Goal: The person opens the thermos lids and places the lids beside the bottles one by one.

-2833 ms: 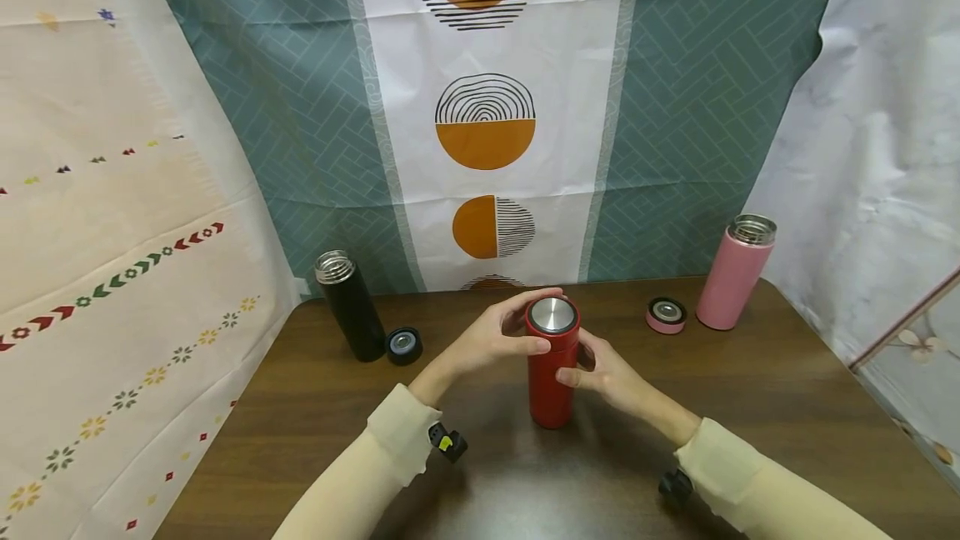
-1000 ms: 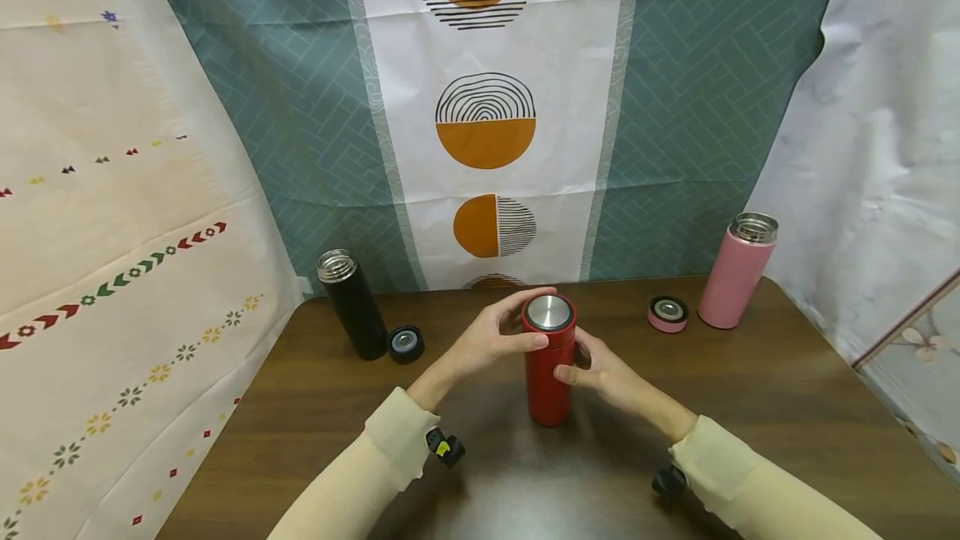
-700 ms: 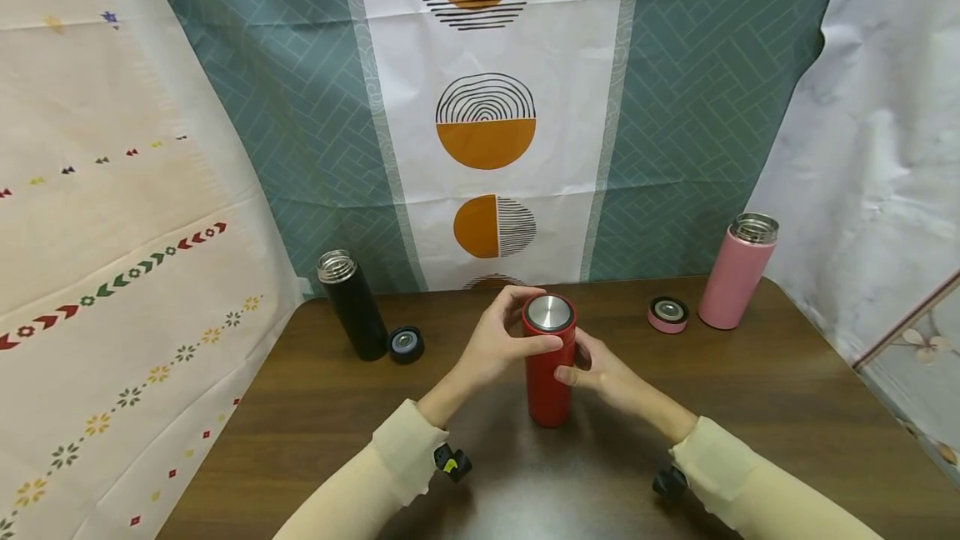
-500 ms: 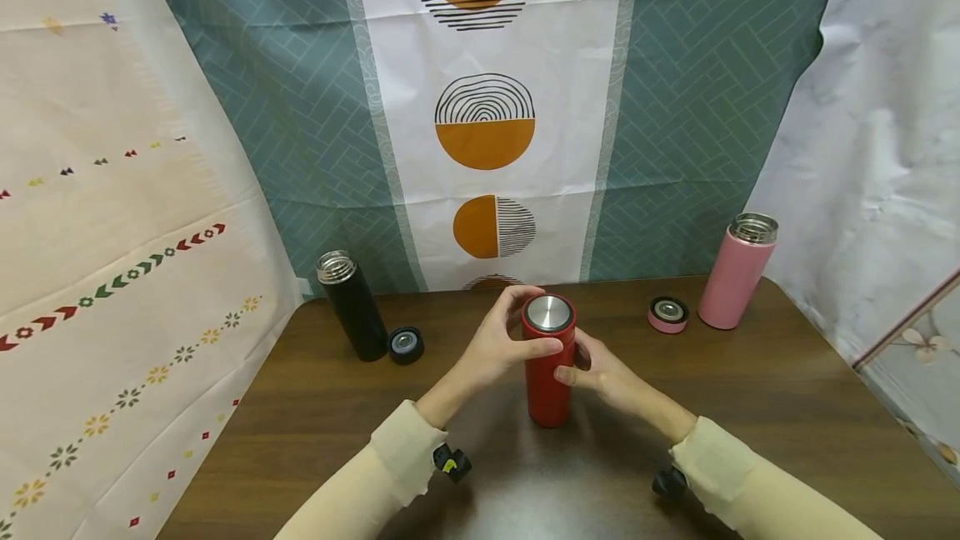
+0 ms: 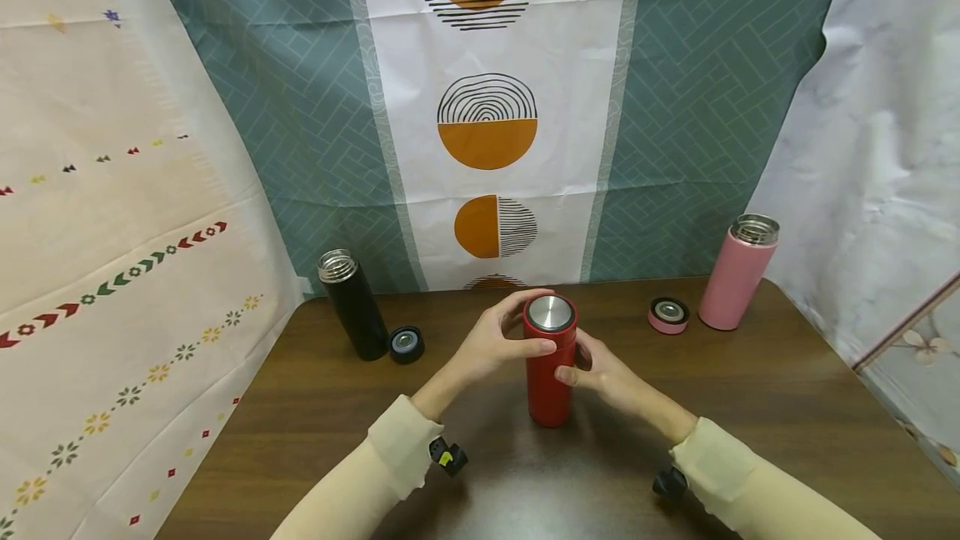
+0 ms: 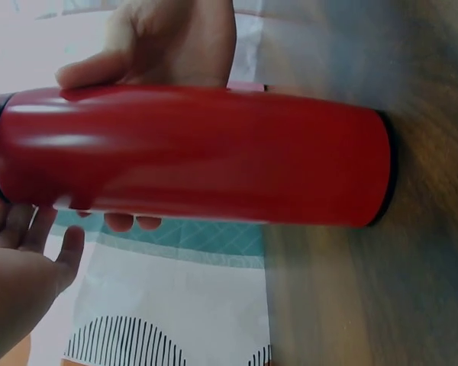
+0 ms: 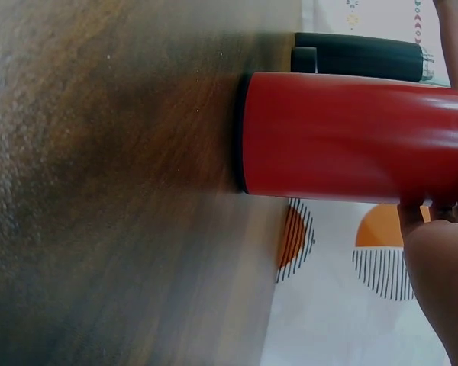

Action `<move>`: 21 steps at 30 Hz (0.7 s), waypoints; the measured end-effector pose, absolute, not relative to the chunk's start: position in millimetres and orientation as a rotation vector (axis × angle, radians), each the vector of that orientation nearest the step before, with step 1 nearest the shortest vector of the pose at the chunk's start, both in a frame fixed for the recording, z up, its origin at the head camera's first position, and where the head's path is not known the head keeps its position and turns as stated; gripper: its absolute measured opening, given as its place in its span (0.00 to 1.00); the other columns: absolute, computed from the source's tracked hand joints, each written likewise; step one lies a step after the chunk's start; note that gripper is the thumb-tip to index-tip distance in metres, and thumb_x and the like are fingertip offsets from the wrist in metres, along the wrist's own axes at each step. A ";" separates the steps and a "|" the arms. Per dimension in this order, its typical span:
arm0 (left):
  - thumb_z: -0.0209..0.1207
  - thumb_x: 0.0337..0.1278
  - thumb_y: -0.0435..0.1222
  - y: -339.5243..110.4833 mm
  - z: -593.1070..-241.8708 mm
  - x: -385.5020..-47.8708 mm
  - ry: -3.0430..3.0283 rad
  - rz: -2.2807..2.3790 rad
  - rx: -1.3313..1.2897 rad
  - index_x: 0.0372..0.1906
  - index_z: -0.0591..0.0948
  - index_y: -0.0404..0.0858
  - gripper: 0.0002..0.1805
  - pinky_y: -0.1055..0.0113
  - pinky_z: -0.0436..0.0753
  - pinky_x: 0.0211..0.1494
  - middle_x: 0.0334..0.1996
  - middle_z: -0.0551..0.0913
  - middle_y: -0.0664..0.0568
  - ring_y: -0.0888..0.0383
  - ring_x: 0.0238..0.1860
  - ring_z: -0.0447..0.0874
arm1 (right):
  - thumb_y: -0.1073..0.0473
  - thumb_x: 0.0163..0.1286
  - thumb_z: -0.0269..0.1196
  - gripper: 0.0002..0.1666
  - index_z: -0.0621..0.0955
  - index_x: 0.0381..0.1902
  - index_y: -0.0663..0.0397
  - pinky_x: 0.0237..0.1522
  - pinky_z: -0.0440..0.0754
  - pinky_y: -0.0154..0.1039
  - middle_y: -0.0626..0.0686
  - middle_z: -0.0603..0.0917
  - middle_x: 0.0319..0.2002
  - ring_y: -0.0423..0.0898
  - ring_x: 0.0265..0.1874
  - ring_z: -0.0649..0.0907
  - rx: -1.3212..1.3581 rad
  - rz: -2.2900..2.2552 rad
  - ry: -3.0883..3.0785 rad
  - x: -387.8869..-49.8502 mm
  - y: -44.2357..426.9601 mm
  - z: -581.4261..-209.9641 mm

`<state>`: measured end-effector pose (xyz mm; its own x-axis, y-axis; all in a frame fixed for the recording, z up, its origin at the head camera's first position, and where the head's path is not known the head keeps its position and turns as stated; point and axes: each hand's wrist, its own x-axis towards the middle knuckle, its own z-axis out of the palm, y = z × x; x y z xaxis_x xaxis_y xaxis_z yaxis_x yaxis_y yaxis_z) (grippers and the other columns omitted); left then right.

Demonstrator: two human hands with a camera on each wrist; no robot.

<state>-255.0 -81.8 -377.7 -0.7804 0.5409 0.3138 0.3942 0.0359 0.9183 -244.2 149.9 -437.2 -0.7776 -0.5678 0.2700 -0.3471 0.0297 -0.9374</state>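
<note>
A red thermos (image 5: 549, 394) stands upright at the middle of the table, its steel-topped lid (image 5: 551, 313) in place. My left hand (image 5: 491, 346) grips the lid from the left, thumb across the front and fingers behind. Lower down, my right hand (image 5: 609, 379) holds the body from the right, its thumb on the front; its other fingers are mostly hidden behind. In the left wrist view, the thermos body (image 6: 198, 156) spans sideways between both hands, and a thin dark seam shows near the lid.
A black thermos (image 5: 352, 311) without its lid stands back left, beside an upturned black lid (image 5: 405, 344). Back right, an uncapped pink thermos (image 5: 737, 277) stands next to its pink lid (image 5: 667, 315). Patterned curtains (image 5: 300, 107) hang behind the wooden table (image 5: 315, 432).
My left hand has turned around the lid, its thumb shifting right and then slightly back left. The right hand and the red thermos have stayed in place.
</note>
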 end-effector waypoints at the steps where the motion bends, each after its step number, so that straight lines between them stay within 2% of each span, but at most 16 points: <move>1: 0.73 0.60 0.45 -80.7 -378.3 -254.1 2.177 1.869 0.977 0.72 0.74 0.49 0.36 0.44 0.70 0.73 0.66 0.79 0.54 0.53 0.69 0.73 | 0.50 0.75 0.64 0.41 0.64 0.77 0.60 0.67 0.74 0.50 0.60 0.73 0.70 0.62 0.69 0.72 -0.955 -1.840 2.117 -244.3 150.0 -437.4; 4: 0.74 0.58 0.44 -77.2 -379.7 -251.6 2.191 1.911 0.947 0.71 0.73 0.48 0.37 0.42 0.71 0.71 0.64 0.78 0.53 0.52 0.68 0.73 | 0.51 0.75 0.64 0.40 0.64 0.77 0.60 0.65 0.76 0.41 0.60 0.73 0.70 0.59 0.68 0.73 -0.960 -1.847 2.112 -244.7 150.0 -438.2; 7: 0.74 0.58 0.43 -74.6 -380.7 -250.5 2.183 1.934 0.924 0.72 0.70 0.44 0.39 0.41 0.72 0.70 0.65 0.76 0.52 0.51 0.68 0.73 | 0.52 0.75 0.64 0.39 0.64 0.76 0.60 0.64 0.77 0.37 0.61 0.73 0.70 0.56 0.68 0.75 -0.971 -1.851 2.107 -245.1 150.0 -438.8; 11: 0.72 0.59 0.42 -75.5 -378.9 -251.6 2.138 1.894 0.946 0.76 0.66 0.47 0.42 0.44 0.71 0.71 0.68 0.74 0.52 0.52 0.68 0.72 | 0.51 0.75 0.64 0.39 0.65 0.76 0.60 0.64 0.76 0.38 0.60 0.74 0.70 0.54 0.68 0.75 -0.981 -1.846 2.117 -246.0 150.3 -440.4; 13: 0.71 0.61 0.41 -78.0 -376.9 -252.9 2.101 1.850 0.978 0.78 0.65 0.50 0.42 0.47 0.72 0.72 0.70 0.73 0.52 0.52 0.69 0.72 | 0.50 0.75 0.64 0.39 0.65 0.76 0.59 0.65 0.75 0.39 0.60 0.74 0.70 0.56 0.68 0.74 -0.980 -1.847 2.123 -246.4 150.2 -441.1; 16: 0.68 0.64 0.42 -82.2 -374.6 -255.7 2.071 1.785 1.037 0.80 0.64 0.50 0.41 0.49 0.70 0.75 0.73 0.71 0.52 0.54 0.72 0.71 | 0.50 0.74 0.65 0.40 0.65 0.76 0.59 0.65 0.76 0.40 0.60 0.74 0.69 0.60 0.69 0.73 -0.963 -1.852 2.119 -246.4 150.3 -441.2; 21: 0.67 0.66 0.45 -85.4 -374.4 -257.7 2.113 1.762 1.080 0.78 0.68 0.47 0.38 0.47 0.65 0.77 0.73 0.73 0.53 0.56 0.73 0.70 | 0.50 0.74 0.64 0.39 0.65 0.76 0.60 0.65 0.75 0.50 0.60 0.74 0.69 0.62 0.68 0.73 -0.940 -1.854 2.106 -245.9 150.4 -441.0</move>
